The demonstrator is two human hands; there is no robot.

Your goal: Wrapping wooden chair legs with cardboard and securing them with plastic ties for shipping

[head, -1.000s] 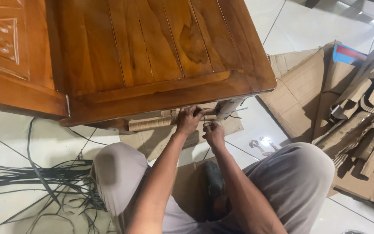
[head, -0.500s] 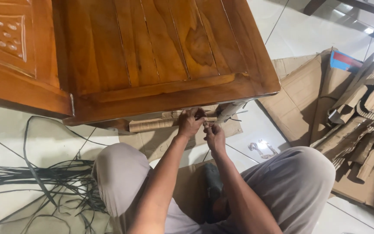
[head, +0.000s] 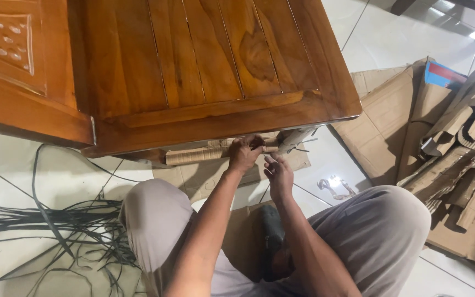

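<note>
The left hand (head: 244, 155) reaches under the edge of the polished wooden bench (head: 204, 71), its grip clenched on the cardboard-wrapped rail (head: 193, 156) that runs just beneath the bench's front edge. The right hand (head: 279, 174) hovers just beside it, fingers loosely curled; whether its grip holds anything cannot be told. Flattened cardboard pieces (head: 441, 137) are heaped on the tiled floor (head: 6, 181) to the right, and black plastic straps (head: 45, 225) sprawl to the left.
</note>
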